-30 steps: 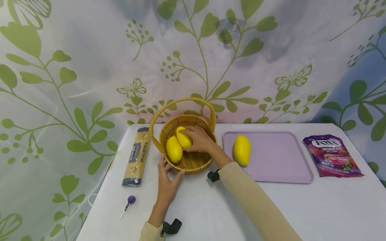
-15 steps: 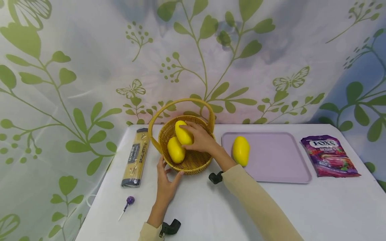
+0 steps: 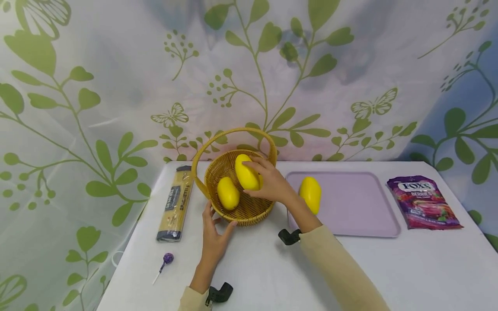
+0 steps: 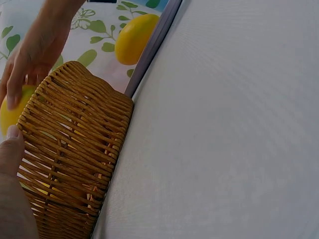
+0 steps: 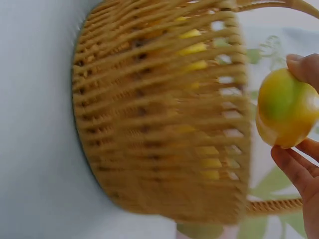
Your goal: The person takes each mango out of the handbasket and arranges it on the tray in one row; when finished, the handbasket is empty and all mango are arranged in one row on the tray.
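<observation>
A yellow mango (image 3: 247,172) is pinched between the thumb and fingers of my right hand (image 3: 268,181), over the right part of the wicker basket (image 3: 249,222). The right wrist view shows this mango (image 5: 284,107) beyond the basket's rim, with a greenish patch on its end. Another mango (image 3: 228,193) lies inside the basket at the left. My left hand (image 3: 215,242) holds the basket's near left side; in the left wrist view its thumb (image 4: 11,149) lies at the rim, the other fingers out of sight there.
A lilac tray (image 3: 358,203) stands right of the basket with a mango (image 3: 310,194) on its left part. Farther right lies a purple Fox's candy bag (image 3: 424,202). A spaghetti pack (image 3: 175,203) and a lollipop (image 3: 168,258) lie left. The basket's tall handle (image 3: 237,130) arches up.
My right hand has lifted the mango off the other one and moved it rightward inside the basket's outline. The left hand stays on the basket.
</observation>
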The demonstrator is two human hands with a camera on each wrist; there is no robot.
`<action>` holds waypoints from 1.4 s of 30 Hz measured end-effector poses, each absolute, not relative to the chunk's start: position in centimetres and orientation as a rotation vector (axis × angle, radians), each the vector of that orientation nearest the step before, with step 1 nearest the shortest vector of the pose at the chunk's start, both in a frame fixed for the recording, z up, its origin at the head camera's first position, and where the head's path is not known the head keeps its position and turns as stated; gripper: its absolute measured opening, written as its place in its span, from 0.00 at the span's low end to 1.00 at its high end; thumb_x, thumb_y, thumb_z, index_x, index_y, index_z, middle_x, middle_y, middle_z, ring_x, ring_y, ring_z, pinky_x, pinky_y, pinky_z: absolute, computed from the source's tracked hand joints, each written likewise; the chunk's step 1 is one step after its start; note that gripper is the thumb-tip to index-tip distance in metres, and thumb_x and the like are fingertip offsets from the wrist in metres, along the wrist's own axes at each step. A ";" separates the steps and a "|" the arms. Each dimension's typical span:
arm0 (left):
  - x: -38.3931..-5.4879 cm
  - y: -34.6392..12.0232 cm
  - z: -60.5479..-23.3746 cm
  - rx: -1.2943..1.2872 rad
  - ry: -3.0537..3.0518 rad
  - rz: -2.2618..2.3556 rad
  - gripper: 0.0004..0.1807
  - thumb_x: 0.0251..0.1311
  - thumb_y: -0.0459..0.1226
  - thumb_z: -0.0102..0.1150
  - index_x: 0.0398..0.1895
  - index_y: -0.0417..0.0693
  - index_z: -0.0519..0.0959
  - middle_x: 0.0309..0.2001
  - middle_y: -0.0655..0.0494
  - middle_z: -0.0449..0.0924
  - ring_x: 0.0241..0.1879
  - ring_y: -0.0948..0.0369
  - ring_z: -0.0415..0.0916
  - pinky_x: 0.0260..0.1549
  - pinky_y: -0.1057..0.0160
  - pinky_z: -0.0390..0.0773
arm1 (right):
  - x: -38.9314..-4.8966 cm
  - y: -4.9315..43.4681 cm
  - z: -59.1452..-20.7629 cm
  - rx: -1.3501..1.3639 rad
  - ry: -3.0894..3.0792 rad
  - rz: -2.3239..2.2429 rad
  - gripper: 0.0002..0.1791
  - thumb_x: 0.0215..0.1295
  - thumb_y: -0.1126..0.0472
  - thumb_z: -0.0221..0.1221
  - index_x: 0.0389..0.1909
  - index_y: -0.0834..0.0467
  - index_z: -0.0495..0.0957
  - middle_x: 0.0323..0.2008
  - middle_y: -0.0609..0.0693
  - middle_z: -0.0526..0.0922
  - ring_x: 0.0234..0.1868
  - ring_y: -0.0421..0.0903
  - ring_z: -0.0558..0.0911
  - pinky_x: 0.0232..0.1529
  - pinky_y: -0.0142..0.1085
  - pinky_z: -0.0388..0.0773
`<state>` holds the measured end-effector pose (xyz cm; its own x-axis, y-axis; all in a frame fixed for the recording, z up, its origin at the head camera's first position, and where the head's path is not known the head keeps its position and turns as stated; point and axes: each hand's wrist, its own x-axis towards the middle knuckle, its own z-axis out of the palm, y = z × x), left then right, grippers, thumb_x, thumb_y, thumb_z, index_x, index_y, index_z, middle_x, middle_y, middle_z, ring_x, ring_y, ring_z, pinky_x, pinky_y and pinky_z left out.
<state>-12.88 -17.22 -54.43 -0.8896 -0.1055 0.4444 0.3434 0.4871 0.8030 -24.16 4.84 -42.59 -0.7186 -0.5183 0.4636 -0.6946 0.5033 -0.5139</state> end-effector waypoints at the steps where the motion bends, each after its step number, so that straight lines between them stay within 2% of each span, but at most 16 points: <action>1: -12.9 -17.2 -54.4 -0.203 -2.297 -1.381 0.54 0.58 0.43 0.69 0.79 0.49 0.43 0.74 0.46 0.52 0.69 0.49 0.61 0.54 0.49 0.77 | -23.9 5.3 -42.4 1.026 -2.482 1.025 0.43 0.49 0.50 0.74 0.67 0.51 0.70 0.69 0.59 0.66 0.69 0.58 0.66 0.63 0.54 0.73; 9: -13.0 -17.2 -54.6 -0.209 -2.275 -1.421 0.54 0.56 0.41 0.70 0.79 0.51 0.44 0.74 0.45 0.53 0.70 0.49 0.60 0.55 0.47 0.76 | -21.6 9.4 -41.4 0.973 -2.493 0.960 0.43 0.49 0.49 0.75 0.68 0.49 0.69 0.70 0.55 0.64 0.69 0.55 0.66 0.63 0.53 0.74; 13: -12.9 -17.2 -54.7 -0.211 -2.265 -1.434 0.54 0.56 0.40 0.71 0.79 0.53 0.44 0.74 0.45 0.53 0.70 0.49 0.60 0.54 0.46 0.76 | -20.5 11.3 -41.3 0.951 -2.485 0.950 0.44 0.46 0.51 0.76 0.67 0.50 0.70 0.70 0.56 0.64 0.68 0.56 0.67 0.61 0.54 0.75; 19: -12.9 -17.2 -54.4 -0.188 -2.297 -1.404 0.54 0.57 0.40 0.70 0.79 0.51 0.43 0.74 0.44 0.52 0.70 0.50 0.60 0.55 0.50 0.76 | -19.3 13.9 -41.5 0.888 -2.447 0.946 0.45 0.42 0.55 0.78 0.65 0.52 0.71 0.68 0.59 0.66 0.66 0.58 0.69 0.60 0.55 0.75; 34: -12.8 -17.1 -54.7 -0.188 -2.315 -1.399 0.54 0.58 0.42 0.69 0.79 0.50 0.43 0.75 0.45 0.52 0.70 0.51 0.60 0.56 0.51 0.76 | -17.9 21.3 -43.5 0.626 -2.520 0.946 0.45 0.41 0.60 0.78 0.65 0.55 0.71 0.67 0.61 0.65 0.62 0.63 0.70 0.55 0.63 0.75; 42: -12.9 -17.2 -54.7 -0.198 -2.291 -1.401 0.54 0.57 0.40 0.70 0.79 0.53 0.43 0.75 0.46 0.51 0.69 0.49 0.61 0.55 0.48 0.76 | -17.7 23.0 -44.9 0.572 -2.538 0.889 0.46 0.40 0.60 0.79 0.65 0.54 0.71 0.65 0.64 0.67 0.61 0.66 0.69 0.56 0.67 0.72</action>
